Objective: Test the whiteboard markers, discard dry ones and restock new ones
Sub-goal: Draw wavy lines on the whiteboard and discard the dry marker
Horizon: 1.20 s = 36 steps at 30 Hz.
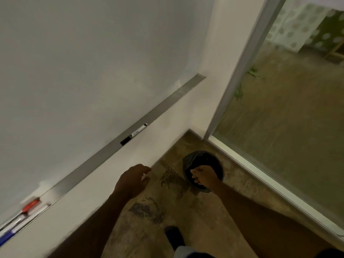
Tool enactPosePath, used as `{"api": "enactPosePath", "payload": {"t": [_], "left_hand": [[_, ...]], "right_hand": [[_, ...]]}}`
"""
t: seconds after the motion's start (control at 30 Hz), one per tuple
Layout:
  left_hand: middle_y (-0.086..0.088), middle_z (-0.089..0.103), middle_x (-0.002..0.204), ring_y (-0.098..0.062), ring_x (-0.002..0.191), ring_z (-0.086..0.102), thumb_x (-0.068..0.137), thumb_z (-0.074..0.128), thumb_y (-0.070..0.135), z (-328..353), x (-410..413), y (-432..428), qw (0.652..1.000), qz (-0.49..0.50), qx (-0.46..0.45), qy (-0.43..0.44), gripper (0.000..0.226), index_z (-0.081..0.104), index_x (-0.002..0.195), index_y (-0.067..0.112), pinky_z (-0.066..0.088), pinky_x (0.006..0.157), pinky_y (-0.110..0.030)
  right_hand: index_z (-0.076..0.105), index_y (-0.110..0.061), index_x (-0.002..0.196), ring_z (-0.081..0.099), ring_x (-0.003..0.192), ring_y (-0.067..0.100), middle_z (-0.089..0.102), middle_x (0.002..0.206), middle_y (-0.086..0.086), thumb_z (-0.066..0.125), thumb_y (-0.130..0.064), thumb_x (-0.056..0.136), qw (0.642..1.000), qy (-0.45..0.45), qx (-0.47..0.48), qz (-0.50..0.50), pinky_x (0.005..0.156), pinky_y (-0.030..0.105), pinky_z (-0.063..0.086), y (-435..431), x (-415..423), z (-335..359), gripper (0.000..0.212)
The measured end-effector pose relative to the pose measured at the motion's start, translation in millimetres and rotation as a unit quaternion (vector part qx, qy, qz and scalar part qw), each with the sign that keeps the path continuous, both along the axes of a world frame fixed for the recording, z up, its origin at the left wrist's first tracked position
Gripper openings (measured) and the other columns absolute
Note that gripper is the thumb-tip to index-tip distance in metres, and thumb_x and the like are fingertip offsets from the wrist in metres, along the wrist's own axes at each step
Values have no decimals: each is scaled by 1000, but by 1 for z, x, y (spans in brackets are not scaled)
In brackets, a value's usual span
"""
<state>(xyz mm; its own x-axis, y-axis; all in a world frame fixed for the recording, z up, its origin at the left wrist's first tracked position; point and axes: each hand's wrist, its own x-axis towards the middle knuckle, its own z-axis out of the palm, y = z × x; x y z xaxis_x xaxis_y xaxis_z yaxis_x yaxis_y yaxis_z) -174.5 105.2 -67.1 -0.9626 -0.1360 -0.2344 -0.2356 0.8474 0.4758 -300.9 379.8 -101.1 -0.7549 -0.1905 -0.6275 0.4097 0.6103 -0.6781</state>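
So the person is standing right up against a wall with a big whiteboard point(83, 71) on it, looking down at an angle. Along the bottom edge of the board runs a metal marker tray point(130, 125), and one black-capped marker point(134, 134) lies on it past the middle, toward the tray's right end, all by itself. Way over at the tray's left end there's a little cluster: a red marker point(31, 205), a blue marker point(7, 236) and what looks like a white-bodied one beside them (pretty blurry down there, so the count is hard to call). The floor is a mottled brownish surface with a few dark worn patches point(147, 213). A round trash bin point(202, 170) with a black liner sits on it near the corner where the wall meets a glass partition point(290, 112) in a pale frame; through the glass more floor shows, plus some green leaves. The right hand point(203, 175) hangs over the bin's mouth, curled into a loose fist, and it's impossible to tell whether anything is in it. The left hand point(135, 178) hangs below the tray, fingers loosely spread, holding nothing. A dark shoe point(174, 234) pokes in at the bottom.
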Motion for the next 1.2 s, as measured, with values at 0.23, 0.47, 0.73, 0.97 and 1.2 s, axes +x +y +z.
{"api": "enactPosePath", "payload": {"t": [0.23, 0.47, 0.73, 0.97, 1.2], "left_hand": [[14, 63, 107, -5, 93, 58, 94, 59, 39, 15, 88, -46, 994, 104, -28, 19, 31, 61, 122, 28, 46, 81, -23], [11, 63, 112, -9, 102, 58, 95, 56, 39, 27, 184, -82, 976, 211, -48, -13, 31, 61, 123, 29, 47, 87, -26], [7, 63, 119, -13, 105, 60, 95, 55, 37, 38, 272, -110, 950, 299, -83, -25, 34, 61, 127, 27, 47, 90, -28], [4, 62, 122, -17, 111, 58, 96, 52, 36, 43, 332, -132, 936, 333, -108, -44, 36, 59, 129, 25, 46, 93, -32], [3, 62, 123, -17, 110, 59, 96, 53, 36, 41, 381, -151, 922, 370, -109, -38, 36, 59, 129, 26, 47, 94, -33]], "right_hand": [[61, -15, 69, 56, 56, 11, 59, 67, 3, 63, -25, 94, 989, 12, 21, 146, 57, 23, 48, -79, 43, 23, 27], [63, 2, 117, 60, 109, 33, 65, 116, 19, 56, -22, 97, 917, 93, 62, 384, 74, 22, 44, -161, 95, 56, 32], [59, -21, 127, 49, 124, 18, 55, 135, -3, 60, -46, 86, 753, 339, 38, 563, 108, 38, 33, -245, 166, 71, 48], [55, -23, 132, 41, 130, 20, 50, 139, -3, 57, -39, 91, 630, 468, 38, 619, 113, 41, 21, -318, 227, 79, 44], [55, -20, 130, 46, 126, 22, 53, 137, 0, 59, -35, 90, 584, 496, 35, 642, 107, 38, 30, -392, 266, 77, 43]]}}
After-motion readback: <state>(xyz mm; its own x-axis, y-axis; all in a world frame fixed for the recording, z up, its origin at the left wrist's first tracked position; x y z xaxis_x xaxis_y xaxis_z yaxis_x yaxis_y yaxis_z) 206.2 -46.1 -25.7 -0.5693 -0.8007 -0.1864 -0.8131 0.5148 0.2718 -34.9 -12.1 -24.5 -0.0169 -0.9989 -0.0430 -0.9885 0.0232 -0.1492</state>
